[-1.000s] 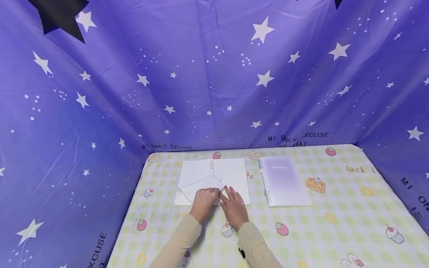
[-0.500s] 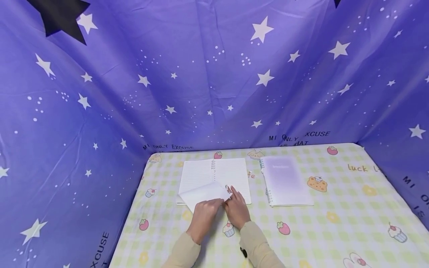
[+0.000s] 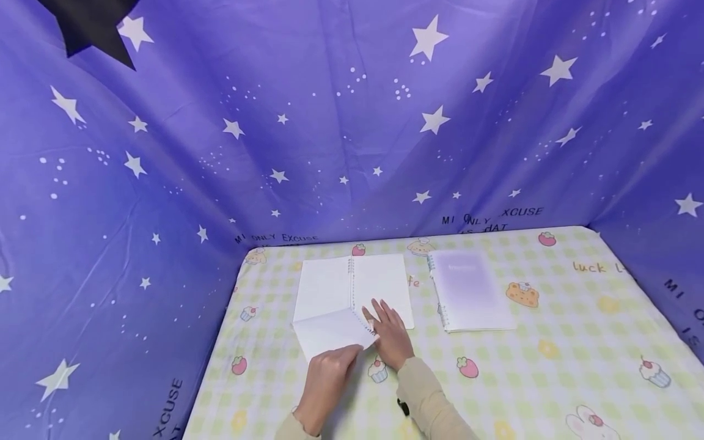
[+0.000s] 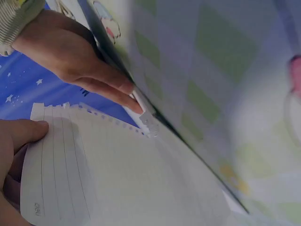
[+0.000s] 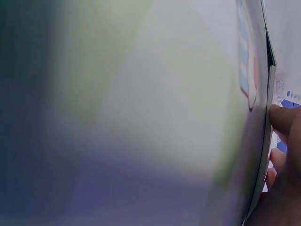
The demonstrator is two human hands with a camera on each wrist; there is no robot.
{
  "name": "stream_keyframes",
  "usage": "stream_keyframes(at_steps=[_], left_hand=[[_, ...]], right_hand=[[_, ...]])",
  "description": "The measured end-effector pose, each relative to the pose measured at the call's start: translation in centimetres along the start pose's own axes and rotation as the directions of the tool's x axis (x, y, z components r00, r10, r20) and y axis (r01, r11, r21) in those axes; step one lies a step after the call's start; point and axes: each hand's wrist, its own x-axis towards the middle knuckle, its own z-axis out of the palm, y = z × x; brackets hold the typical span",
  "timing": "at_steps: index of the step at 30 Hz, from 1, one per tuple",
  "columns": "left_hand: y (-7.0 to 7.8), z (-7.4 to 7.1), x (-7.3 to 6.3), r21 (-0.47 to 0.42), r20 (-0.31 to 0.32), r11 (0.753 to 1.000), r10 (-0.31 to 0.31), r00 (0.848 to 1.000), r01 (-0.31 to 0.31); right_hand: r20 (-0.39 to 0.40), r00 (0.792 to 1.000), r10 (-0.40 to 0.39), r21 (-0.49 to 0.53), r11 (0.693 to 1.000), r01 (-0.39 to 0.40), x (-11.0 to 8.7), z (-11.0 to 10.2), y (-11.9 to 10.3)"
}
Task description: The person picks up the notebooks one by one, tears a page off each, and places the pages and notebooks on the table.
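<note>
A spiral notebook point(image 3: 382, 284) lies open on the table, its coil down the middle. My left hand point(image 3: 328, 374) pinches a lined page point(image 3: 330, 330) by its near edge, thumb on top. That page slants down toward me over the notebook's lower left part, with a ragged row of holes along its edge, plain in the left wrist view on the page point(image 4: 108, 160). My right hand point(image 3: 392, 336) rests with extended fingers on the lower part of the right-hand page, beside the coil. In the right wrist view its fingers point(image 5: 282, 120) lie at the notebook's edge.
To the right lies a closed spiral notebook point(image 3: 470, 296) with a purple and white cover. A checked cloth point(image 3: 572, 324) printed with cartoons covers the table. Purple starry curtains point(image 3: 352, 122) surround it at the back and sides.
My left hand has drawn the page toward me and down, and its holed edge has come away further from the coil's lower part. My right hand has stayed on the right-hand page, fingers spread.
</note>
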Motion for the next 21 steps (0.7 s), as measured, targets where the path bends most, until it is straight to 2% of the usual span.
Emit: stream_keyframes(at_steps=[7, 11, 15, 19, 21], left_hand=[[0.7, -0.6, -2.1, -0.011, 0.055, 1.000, 0.001, 0.998, -0.001], [1.2, -0.9, -2.9, -0.026, 0.089, 0.999, -0.044, 0.995, 0.046], [1.6, -1.2, -3.3, -0.011, 0.077, 0.996, -0.084, 0.993, 0.085], [2.0, -1.4, -3.5, -0.018, 0.041, 0.995, -0.096, 0.995, 0.097], [2.2, -1.5, -3.5, -0.019, 0.020, 0.995, -0.094, 0.995, 0.095]], right_hand=[[0.114, 0.992, 0.060, 0.002, 0.998, -0.060, 0.1, -0.7, -0.7], [0.162, 0.981, 0.110, 0.016, 0.993, -0.114, 0.1, -0.8, -1.1], [0.140, 0.985, 0.105, 0.004, 0.994, -0.106, 0.0, -0.4, -0.7], [0.134, 0.986, 0.102, 0.014, 0.994, -0.104, 0.4, -0.3, -0.3], [0.155, 0.981, 0.114, 0.016, 0.993, -0.118, 0.7, -0.7, -0.4]])
